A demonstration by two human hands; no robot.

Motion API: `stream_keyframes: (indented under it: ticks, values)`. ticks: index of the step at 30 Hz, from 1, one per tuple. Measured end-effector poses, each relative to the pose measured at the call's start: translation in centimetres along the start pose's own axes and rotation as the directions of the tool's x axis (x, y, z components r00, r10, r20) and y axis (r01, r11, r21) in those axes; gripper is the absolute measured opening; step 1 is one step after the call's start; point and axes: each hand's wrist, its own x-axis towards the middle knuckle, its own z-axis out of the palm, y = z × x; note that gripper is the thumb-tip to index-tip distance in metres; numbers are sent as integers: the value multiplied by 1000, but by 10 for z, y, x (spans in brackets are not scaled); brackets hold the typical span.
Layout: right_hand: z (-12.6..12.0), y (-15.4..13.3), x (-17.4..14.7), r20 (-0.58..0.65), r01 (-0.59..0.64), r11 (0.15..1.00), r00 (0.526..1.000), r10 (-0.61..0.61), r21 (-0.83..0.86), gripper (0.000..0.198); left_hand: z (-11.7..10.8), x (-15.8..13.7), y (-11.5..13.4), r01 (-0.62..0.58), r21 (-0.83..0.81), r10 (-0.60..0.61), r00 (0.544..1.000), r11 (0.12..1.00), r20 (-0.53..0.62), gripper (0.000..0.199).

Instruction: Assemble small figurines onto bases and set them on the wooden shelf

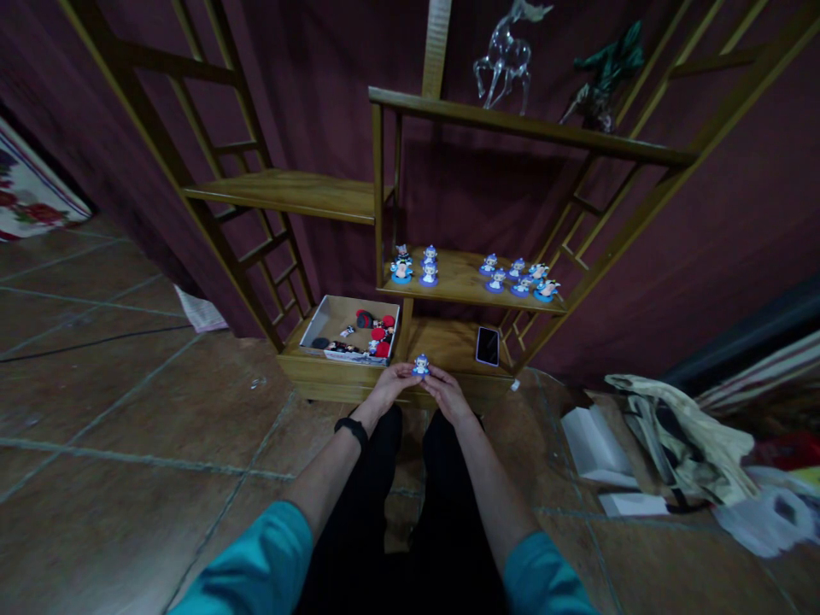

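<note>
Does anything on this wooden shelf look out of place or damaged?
Perhaps the phone on the lower shelf: it is no ornament, unlike the figurines above. The held figurine is upright; no damage shows at this size.

A small white-and-purple figurine (421,366) is held upright between left hand (390,386) and right hand (448,393), near the cabinet's front edge (339,383).

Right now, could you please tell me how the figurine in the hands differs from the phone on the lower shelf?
The figurine is upright between the left hand and right hand, while the phone lies on the lower shelf. The figurine is white and bluish-purple; the phone has a dark face and pale edge. The figurine is rounded, the phone flat and rectangular.
</note>
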Motion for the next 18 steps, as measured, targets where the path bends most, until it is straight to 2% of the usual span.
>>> stream_keyframes:
  ticks: [11,18]
  values:
    - [-3,3,2,14,15,999,1000,-16,38,35,0,0,2,46,-5,-46,996,999,73,38]
    - [-1,1,-1,14,21,1000,1000,-20,-17,37,3,-2,7,88,-103,-80,993,991,85,33]
